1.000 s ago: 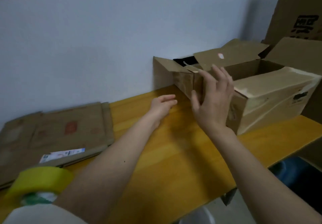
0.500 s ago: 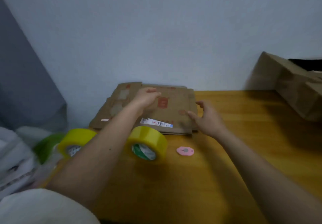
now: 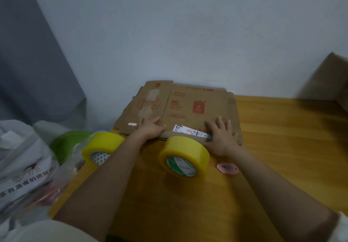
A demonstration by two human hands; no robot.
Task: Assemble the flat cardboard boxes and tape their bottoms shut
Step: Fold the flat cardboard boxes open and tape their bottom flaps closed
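A stack of flat cardboard boxes [image 3: 190, 106] with red print lies on the wooden table [image 3: 282, 147] against the wall. My left hand [image 3: 150, 128] rests flat on the stack's near left part, fingers straight. My right hand [image 3: 219, 137] lies flat on its near right edge, fingers spread beside a white label [image 3: 188, 130]. A yellow tape roll [image 3: 183, 157] stands on edge just in front of the stack between my arms. A second yellow roll [image 3: 102, 147] sits at the table's left edge.
A small pink cutter [image 3: 227, 168] lies on the table by my right forearm. White plastic bags [image 3: 22, 166] and a green object [image 3: 69, 142] crowd the left side. An assembled box's corner [image 3: 327, 80] shows at the far right.
My view has swung left from the assembled box to the flat stack. Both hands have come down onto the near edge of the stack.
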